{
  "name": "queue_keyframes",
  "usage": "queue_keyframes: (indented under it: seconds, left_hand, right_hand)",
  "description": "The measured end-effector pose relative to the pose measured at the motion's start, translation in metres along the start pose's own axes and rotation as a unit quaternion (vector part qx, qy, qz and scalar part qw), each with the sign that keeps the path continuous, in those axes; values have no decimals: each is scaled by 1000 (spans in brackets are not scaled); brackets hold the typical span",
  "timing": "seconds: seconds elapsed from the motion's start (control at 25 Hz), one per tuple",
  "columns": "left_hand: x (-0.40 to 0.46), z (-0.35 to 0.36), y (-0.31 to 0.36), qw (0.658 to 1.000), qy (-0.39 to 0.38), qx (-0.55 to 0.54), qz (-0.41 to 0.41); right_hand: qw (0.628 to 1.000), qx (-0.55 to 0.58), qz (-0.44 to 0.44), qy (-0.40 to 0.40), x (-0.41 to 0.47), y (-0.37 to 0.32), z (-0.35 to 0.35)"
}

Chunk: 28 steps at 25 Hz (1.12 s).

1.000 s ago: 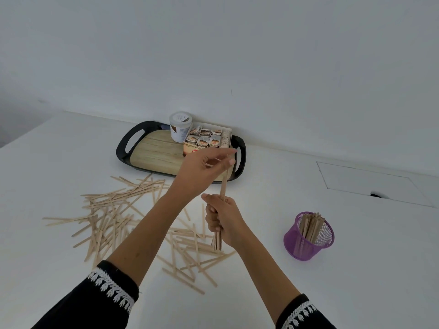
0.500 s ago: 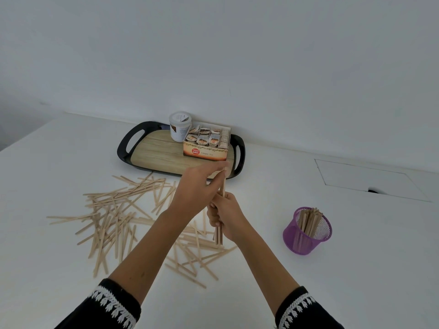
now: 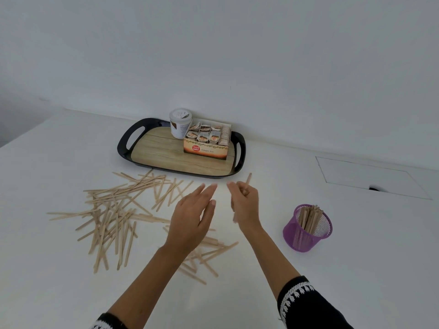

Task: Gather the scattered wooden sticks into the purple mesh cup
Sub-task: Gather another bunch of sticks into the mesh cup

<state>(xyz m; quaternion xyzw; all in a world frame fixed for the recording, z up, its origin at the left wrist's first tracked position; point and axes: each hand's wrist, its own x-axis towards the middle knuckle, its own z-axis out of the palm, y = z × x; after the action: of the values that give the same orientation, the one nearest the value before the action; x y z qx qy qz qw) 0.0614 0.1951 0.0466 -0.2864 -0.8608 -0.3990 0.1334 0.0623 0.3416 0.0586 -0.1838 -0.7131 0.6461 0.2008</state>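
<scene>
- The right hand (image 3: 244, 203) held a small bundle of thin pale wooden sticks (image 3: 248, 179), fingers curled round them; one tip stuck up above the knuckles and another end showed below the palm, blurred.
- The left hand (image 3: 192, 214) was released, fingers straight and spread, holding nothing, above the scattered flat wooden sticks (image 3: 111, 214) on the white bench (image 3: 356, 269).
- The purple mesh cup (image 3: 307, 227) stood upright on the bench to the right of both hands, well apart from the pile, already holding a sheaf of sticks that leaned toward its far side.
- The step in hand looked like carrying the bundle over to the cup. To do it well, the sticks should go in end-first and roughly upright, aimed at the open near side of the rim rather than onto the sticks already there.
- The cup seemed light, so a sideways knock could tip it; the free hand might steady the rim.
- Many sticks lay loose, in a large heap on the left and a smaller cluster (image 3: 209, 255) under the forearms, so much of the task remained.
- A black-rimmed wood-patterned tray (image 3: 152, 150) with a tea box (image 3: 205, 148) and a white tub (image 3: 179, 123) sat behind, out of the way.
</scene>
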Motion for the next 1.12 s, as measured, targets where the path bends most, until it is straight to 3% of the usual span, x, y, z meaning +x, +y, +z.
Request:
queue_keyframes:
  seconds: [0.24,0.88,1.12]
  left_hand:
    - [-61,27,-49,988,-61,125,-71]
    - [-75,32,-58,984,-67,153,-66]
    - [-75,31,-59,987,-54,135,-76]
  right_hand:
    - [994,-23,-30,98,4,43,-23]
    - [994,-34,5,106,0,58,-30]
    - [990,-38,94,94,-1,64,-30]
